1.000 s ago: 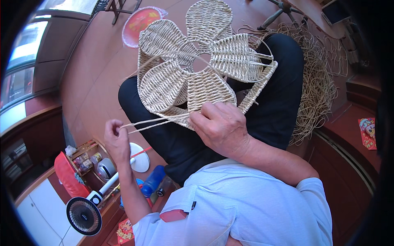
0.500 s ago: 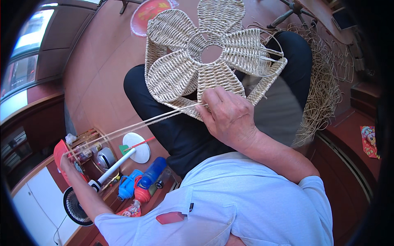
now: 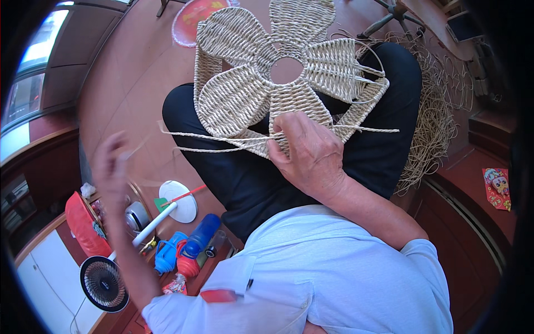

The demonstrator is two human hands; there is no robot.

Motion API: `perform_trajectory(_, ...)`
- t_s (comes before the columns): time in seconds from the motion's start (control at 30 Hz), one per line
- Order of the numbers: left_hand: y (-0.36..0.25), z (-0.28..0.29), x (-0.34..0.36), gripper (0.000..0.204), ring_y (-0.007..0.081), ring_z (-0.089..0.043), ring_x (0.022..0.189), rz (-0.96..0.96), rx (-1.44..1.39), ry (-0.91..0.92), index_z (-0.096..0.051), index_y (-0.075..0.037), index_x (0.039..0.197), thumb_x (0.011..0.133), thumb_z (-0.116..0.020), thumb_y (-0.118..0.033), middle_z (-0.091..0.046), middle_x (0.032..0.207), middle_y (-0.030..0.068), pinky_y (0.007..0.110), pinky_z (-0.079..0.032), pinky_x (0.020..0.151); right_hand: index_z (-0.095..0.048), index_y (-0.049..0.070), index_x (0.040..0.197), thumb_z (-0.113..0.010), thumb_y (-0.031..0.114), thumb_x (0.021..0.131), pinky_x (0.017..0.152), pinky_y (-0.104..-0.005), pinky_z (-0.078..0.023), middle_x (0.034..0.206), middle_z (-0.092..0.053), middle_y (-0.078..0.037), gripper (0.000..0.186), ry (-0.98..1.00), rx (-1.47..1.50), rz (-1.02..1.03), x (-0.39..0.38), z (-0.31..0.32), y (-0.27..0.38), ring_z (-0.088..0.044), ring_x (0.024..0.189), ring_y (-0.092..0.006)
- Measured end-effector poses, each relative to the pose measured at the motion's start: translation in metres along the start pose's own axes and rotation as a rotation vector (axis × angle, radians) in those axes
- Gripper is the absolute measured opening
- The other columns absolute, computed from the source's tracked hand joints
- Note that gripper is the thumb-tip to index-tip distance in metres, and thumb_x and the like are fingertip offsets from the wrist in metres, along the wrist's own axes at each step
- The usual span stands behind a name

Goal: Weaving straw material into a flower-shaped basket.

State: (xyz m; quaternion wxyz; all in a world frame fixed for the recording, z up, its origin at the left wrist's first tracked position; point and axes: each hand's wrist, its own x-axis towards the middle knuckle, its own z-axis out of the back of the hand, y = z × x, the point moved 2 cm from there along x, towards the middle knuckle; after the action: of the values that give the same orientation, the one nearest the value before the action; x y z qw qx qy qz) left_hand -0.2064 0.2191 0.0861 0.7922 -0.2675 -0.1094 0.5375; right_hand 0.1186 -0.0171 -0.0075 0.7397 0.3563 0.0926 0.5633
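Note:
A flower-shaped woven straw piece (image 3: 233, 97), with rounded petals around an open round centre, rests across my lap. My right hand (image 3: 308, 147) is closed at its lower petal, thumb and fingers pinching the straw cord (image 3: 214, 135) against the weave. Two strands of that cord stretch left from the pinch, and another end sticks out to the right. Away from the weave on the left, my left hand (image 3: 111, 170) is raised and smeared by motion; whether it still touches any strand is unclear. On the right petal, a loop and several loose ends stand out.
A heap of loose straw cord (image 3: 434, 128) lies right of my knee. To the left are a small fan (image 3: 104, 284), a blue bottle (image 3: 201, 235), a red bottle (image 3: 188, 265), a white disc-shaped base (image 3: 186, 209) and a red pouch (image 3: 86, 225). A chair base (image 3: 392, 19) stands at the back.
The strands that ran taut to my left hand now lie slack with curled ends over my knee. My left hand has moved up and inward. My right hand stays at the petal.

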Motion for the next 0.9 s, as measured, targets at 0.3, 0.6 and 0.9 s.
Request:
perform_trajectory(0.3, -0.124, -0.172, -0.052, 0.012, 0.0304, -0.073, 0.083, -0.407, -0.149, 0.134, -0.075, -0.004, 0.113, 0.102, -0.076, -0.007, -0.071, 0.101, 0.0136, 0.042, -0.058, 0.074, -0.060, 0.011, 0.110, -0.078, 0.016, 0.089, 0.068, -0.0438, -0.055, 0.091, -0.059, -0.008, 0.028, -0.015, 0.045, 0.043, 0.001, -0.003, -0.001, -0.071, 0.078, -0.0273)
perform_trajectory(0.6, -0.006, 0.011, -0.009, 0.014, 0.0267, -0.070, 0.086, 0.148, 0.636, -0.584, -0.075, -0.002, 0.110, 0.108, -0.068, -0.014, -0.071, 0.092, 0.0112, 0.043, -0.056, 0.081, -0.062, 0.012, 0.106, -0.081, 0.013, 0.086, 0.065, -0.0413, -0.054, 0.092, -0.062, -0.005, 0.028, -0.037, 0.058, 0.039, 0.001, -0.004, -0.003, -0.071, 0.078, -0.0251)
perform_trajectory(0.9, -0.142, -0.185, -0.105, 0.058, 0.0171, -0.074, 0.102, 0.037, -0.539, 0.262, -0.053, 0.001, 0.161, 0.104, -0.058, 0.008, -0.072, 0.138, 0.0160, 0.033, -0.063, 0.086, -0.062, 0.013, 0.108, -0.082, 0.015, 0.085, 0.066, -0.0422, -0.054, 0.093, -0.063, -0.005, 0.030, -0.035, 0.067, 0.032, 0.001, -0.005, -0.001, -0.070, 0.078, -0.0281)
